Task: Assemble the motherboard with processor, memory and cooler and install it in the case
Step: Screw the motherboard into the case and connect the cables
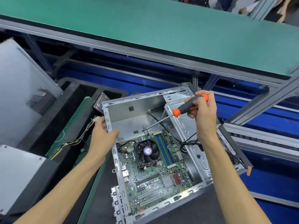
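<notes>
Head view looks down on the open desktop case (191,135) lying on its side on the dark work surface, with the motherboard (155,172) seated flat in its bottom. Your right hand (202,110) is curled round the orange-and-grey handle of a screwdriver (187,107); its thin shaft slants down and left, and the tip meets the far edge of the board, just beyond the cooler. Your left hand (102,131) grips the left wall of the case near its far corner, thumb inside on the bare metal floor, fingers wrapped over the outside of the rim.

On the board, the black cooler fan (148,151) sits near the far end, with a round purple-and-white sticker on its hub; the print on it is too small to read. Just right of the fan run the memory slots (163,151), in green and blue strips. A red-finned block (176,178) and a silver heatsink (166,181) lie nearer you, and the long expansion slots (150,198) are closest. No brand or lettering on the board can be made out.

A black cable (186,141) loops across the right side of the case by your right wrist. Left of the case, a bundle of yellow and black wires (76,141) trails over the green mat, ending in a white plug (97,118) near your left fingertips. A grey perforated panel (24,94) stands at far left, and a green-topped shelf (145,29) spans overhead.
</notes>
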Motion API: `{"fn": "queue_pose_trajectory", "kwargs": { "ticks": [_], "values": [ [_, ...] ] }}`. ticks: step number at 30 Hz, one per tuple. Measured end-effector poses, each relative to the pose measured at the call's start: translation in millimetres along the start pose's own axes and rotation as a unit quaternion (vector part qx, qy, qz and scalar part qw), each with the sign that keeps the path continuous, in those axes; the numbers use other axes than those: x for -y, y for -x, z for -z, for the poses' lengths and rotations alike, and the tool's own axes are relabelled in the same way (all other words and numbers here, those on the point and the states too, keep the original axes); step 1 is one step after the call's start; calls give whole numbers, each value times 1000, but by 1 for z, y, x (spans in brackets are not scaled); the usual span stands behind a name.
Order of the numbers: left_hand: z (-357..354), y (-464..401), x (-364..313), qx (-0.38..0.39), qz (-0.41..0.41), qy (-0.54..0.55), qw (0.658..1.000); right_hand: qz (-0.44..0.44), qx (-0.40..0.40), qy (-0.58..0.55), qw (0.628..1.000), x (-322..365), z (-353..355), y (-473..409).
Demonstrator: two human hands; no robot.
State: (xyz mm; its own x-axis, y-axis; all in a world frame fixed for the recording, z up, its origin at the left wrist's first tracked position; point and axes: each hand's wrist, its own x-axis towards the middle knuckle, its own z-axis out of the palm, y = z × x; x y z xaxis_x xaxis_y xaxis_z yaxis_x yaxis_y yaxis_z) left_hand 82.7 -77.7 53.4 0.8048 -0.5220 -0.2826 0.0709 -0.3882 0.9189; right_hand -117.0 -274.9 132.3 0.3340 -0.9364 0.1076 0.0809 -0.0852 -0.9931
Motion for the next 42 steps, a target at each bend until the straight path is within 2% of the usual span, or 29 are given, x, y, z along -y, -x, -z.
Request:
{"fn": "queue_pose_trajectory", "kwargs": {
  "ticks": [3, 9, 20, 23, 30, 35, 42],
  "values": [
    [-3, -2, 3, 10, -43, 10, 999, 2, 0, 1, 1000, 1, 2, 1],
    [1, -8, 5, 45, -78, -8, 996, 5, 5, 6, 1000, 2, 4, 3],
    [-18, -28, -17, 245, -100, -65, 962, 26, 23, 26, 999, 9, -3, -2],
    [-24, -30, -20, 271, -100, -78, 954, 29, 28, 34, 999, 11, -3, -4],
    [-32, -28, -12, 229, -83, -59, 968, 61, 50, 122, 989, 1, -14, 5],
    [-44, -19, -15, 168, -69, -1, 983, 88, 122, 201, 968, -13, -32, 16],
    [-49, -20, -12, 152, -84, 22, 985, 113, 219, 293, 924, -33, -49, 28]
  ]
}}
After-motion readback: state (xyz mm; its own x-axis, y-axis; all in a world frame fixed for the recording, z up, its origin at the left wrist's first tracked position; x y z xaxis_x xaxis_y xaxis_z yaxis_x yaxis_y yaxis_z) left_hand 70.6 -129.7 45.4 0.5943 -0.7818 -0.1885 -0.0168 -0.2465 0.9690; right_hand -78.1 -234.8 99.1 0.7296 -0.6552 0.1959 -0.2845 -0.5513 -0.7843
